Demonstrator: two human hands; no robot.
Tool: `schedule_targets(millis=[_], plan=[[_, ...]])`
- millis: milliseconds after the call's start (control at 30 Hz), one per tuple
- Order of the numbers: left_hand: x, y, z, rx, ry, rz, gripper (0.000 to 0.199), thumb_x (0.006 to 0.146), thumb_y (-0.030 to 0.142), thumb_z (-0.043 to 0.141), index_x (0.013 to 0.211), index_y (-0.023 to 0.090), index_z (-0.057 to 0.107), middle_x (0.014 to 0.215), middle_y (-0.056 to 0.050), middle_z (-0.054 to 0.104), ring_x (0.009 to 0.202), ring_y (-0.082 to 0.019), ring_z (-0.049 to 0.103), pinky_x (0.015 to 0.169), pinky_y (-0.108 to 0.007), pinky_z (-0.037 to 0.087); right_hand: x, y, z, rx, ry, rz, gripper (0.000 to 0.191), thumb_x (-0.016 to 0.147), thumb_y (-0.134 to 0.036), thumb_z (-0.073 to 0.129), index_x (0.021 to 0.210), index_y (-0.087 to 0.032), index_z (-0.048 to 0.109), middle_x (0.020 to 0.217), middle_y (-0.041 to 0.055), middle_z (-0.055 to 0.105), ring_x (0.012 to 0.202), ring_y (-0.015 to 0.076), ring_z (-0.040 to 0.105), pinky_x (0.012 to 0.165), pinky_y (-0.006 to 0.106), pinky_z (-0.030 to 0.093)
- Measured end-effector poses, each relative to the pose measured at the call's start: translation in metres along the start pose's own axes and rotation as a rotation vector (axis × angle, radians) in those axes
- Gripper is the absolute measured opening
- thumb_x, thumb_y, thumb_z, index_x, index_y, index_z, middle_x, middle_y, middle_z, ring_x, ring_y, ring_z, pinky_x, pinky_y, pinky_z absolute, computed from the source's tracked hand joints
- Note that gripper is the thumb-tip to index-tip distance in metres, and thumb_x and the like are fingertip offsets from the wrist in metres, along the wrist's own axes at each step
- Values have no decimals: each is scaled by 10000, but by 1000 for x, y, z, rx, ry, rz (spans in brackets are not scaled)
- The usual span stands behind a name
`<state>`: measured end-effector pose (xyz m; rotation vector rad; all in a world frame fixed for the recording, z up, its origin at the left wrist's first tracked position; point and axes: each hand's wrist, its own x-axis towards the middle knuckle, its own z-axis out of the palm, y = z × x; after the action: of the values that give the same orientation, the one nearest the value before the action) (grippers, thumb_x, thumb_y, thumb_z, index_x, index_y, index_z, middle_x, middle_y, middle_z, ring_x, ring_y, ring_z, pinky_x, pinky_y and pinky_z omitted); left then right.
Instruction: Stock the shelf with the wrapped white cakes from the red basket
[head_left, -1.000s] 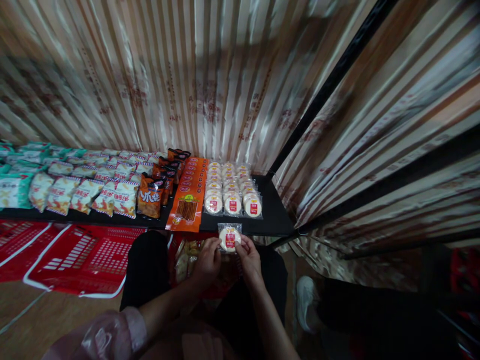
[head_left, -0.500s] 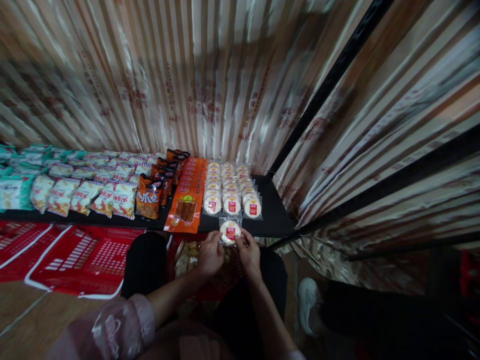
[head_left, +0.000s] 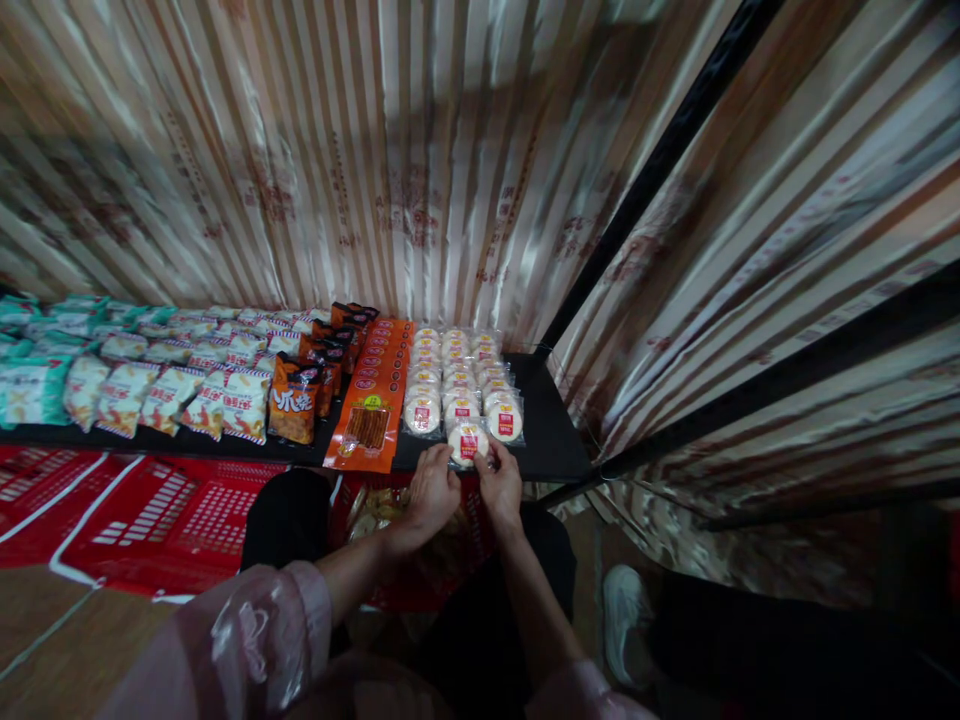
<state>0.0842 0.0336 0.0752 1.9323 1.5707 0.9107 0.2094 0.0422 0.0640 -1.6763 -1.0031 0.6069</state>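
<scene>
Between my two hands is a clear packet of a round white rice cracker [head_left: 466, 443] with a red label. My left hand [head_left: 435, 492] has its fingers closed at the packet's lower left edge, and my right hand [head_left: 500, 490] pinches its right edge. The packet leans just in front of the middle row of matching cracker packets [head_left: 505, 416], overlapping the front one there. Those packets stand in three rows on the black shelf [head_left: 551, 435]. To their left lies a long orange snack packet [head_left: 367, 420] with brown sticks showing through its window.
Orange-brown snack bags [head_left: 292, 400], white snack bags [head_left: 246, 402] and green bags [head_left: 34, 390] fill the shelf's left. Below are red baskets [head_left: 187, 520], one holding packets between my legs. Black frame bars [head_left: 660, 180] cross a striped curtain [head_left: 420, 150]. A white shoe [head_left: 624, 622] is at right.
Both hands have pushed the cracker packet forward and slightly right, from the shelf's front edge up against the middle row. The view has shifted slightly.
</scene>
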Motion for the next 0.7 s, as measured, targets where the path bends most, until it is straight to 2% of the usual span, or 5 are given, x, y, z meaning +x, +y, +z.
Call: schedule_targets(millis=[200, 333, 533, 700], plan=[[13, 3, 5, 42, -17, -30, 450, 715, 61, 452, 1147, 124, 560, 1205, -141, 567, 1119, -263, 511, 1011, -437, 402, 12, -1, 7, -116, -3, -95, 472, 700, -372, 551, 1114, -159, 631, 958, 100, 596, 823, 221, 519, 819, 349, 414], [19, 0, 9, 51, -26, -51, 450, 708, 54, 461, 1142, 116, 565, 1213, -149, 563, 1137, -266, 508, 1017, -431, 403, 14, 2, 12, -212, 12, -136, 465, 719, -352, 521, 1119, -138, 623, 943, 117, 608, 855, 243, 509, 858, 372, 385], [24, -3, 13, 22, -30, -63, 471, 699, 42, 465, 1152, 121, 564, 1218, -150, 560, 1142, -259, 515, 1011, -411, 420, 17, 10, 18, -256, 22, -140, 460, 728, -329, 510, 1134, -140, 612, 984, 128, 622, 905, 258, 513, 876, 372, 363], [28, 4, 9, 72, -101, -114, 470, 728, 56, 454, 1189, 84, 544, 1256, -154, 539, 1185, -246, 489, 1055, -372, 380, 18, 12, 22, -326, 24, -143, 466, 750, -325, 473, 1157, -129, 588, 1032, 132, 626, 917, 249, 512, 872, 359, 366]])
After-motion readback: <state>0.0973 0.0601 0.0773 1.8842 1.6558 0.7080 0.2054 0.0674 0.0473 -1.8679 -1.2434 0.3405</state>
